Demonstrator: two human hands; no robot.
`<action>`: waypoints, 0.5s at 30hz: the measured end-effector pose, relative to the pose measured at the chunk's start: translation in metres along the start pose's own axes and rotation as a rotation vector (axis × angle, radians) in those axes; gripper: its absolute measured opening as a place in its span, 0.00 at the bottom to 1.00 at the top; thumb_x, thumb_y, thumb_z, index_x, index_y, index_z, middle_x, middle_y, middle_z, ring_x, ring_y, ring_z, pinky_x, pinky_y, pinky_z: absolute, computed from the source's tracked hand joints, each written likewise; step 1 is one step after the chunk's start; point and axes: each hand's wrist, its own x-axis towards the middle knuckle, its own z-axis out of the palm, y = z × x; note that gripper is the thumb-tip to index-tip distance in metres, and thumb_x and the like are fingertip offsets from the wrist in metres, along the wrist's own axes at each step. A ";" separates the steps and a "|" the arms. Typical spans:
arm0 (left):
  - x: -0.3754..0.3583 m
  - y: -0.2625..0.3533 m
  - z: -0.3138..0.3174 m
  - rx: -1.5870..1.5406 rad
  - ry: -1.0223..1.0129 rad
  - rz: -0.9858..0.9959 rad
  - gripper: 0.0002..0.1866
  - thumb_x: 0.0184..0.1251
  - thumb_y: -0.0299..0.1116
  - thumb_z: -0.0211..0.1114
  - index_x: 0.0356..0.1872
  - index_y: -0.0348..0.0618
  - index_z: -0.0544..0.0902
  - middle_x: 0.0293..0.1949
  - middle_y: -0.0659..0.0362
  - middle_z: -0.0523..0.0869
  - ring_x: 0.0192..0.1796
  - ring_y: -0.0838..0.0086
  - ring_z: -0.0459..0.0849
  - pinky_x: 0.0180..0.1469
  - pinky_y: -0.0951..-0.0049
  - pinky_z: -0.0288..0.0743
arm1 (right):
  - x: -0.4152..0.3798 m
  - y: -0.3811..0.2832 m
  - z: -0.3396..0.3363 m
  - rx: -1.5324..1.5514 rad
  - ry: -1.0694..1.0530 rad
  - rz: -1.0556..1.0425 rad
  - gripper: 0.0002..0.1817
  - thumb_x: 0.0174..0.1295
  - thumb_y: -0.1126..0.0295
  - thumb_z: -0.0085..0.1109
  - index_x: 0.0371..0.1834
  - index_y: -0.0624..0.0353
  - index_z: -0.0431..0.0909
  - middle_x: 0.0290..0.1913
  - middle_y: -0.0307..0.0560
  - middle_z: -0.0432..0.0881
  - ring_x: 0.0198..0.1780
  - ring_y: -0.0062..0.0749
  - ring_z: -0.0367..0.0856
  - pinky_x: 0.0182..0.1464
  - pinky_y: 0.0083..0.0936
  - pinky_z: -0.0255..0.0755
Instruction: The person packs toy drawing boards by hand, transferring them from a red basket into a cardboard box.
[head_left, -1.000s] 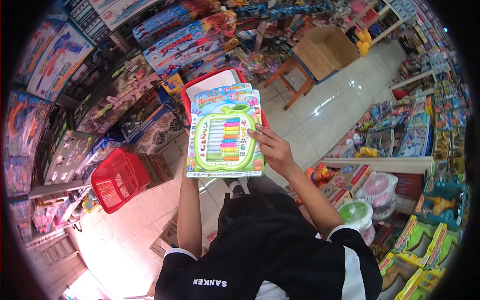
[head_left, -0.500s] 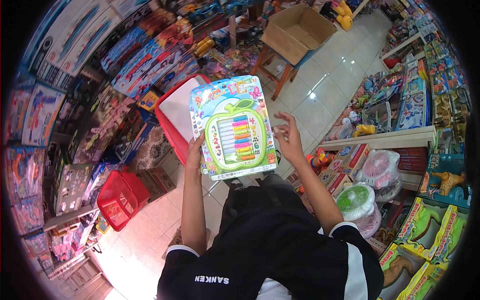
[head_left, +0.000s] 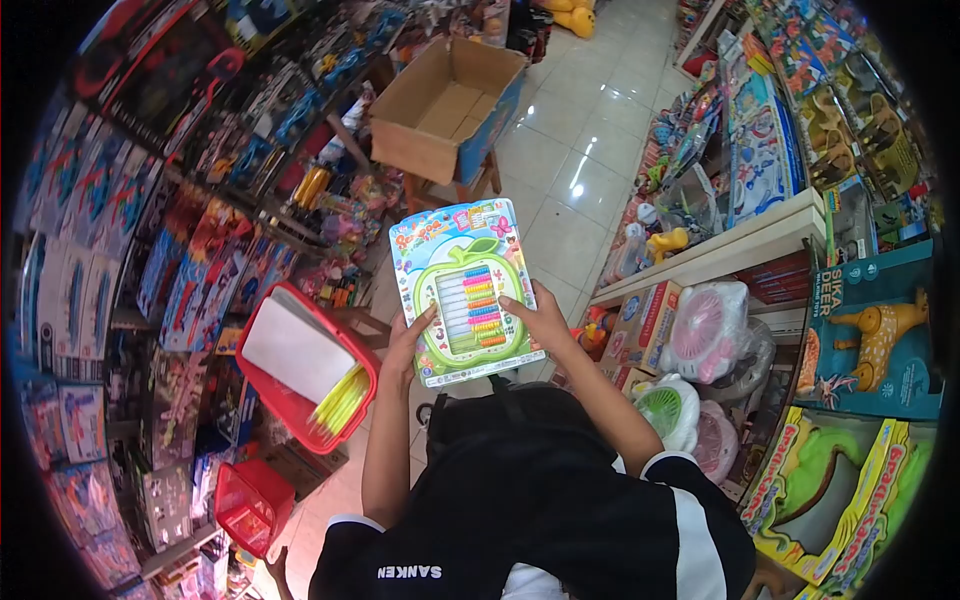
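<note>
A toy abacus with a green apple-shaped frame and rows of coloured beads sits in its flat, printed package in front of my body. My left hand grips the package's left edge, thumb lying on the front. On the opposite edge, my right hand holds it the same way, with the thumb over the front near the beads. The fingers behind the package are hidden.
Left of me, a red basket holds a white sheet and yellow items; another red basket stands nearer. Ahead, an open cardboard box rests on a stool. Wrapped fans and boxed toy deer line the right. A person's hand shows at lower left.
My right hand, apart from the package before, now grips its right edge. My view has turned rightward along the aisle, showing more of the red basket's contents.
</note>
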 end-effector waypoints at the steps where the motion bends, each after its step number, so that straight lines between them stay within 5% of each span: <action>1: 0.007 0.001 0.009 0.008 -0.012 -0.002 0.20 0.67 0.31 0.66 0.57 0.36 0.75 0.49 0.54 0.84 0.46 0.74 0.85 0.48 0.74 0.80 | 0.004 -0.002 -0.011 0.005 0.012 -0.006 0.24 0.61 0.60 0.68 0.48 0.70 0.73 0.42 0.51 0.84 0.42 0.27 0.83 0.46 0.25 0.76; 15: 0.099 0.030 0.057 0.282 0.026 -0.025 0.23 0.67 0.37 0.67 0.57 0.36 0.74 0.48 0.57 0.84 0.47 0.77 0.83 0.49 0.74 0.78 | 0.083 -0.005 -0.040 0.074 0.160 -0.038 0.21 0.66 0.58 0.62 0.49 0.68 0.75 0.41 0.47 0.84 0.41 0.22 0.81 0.45 0.23 0.74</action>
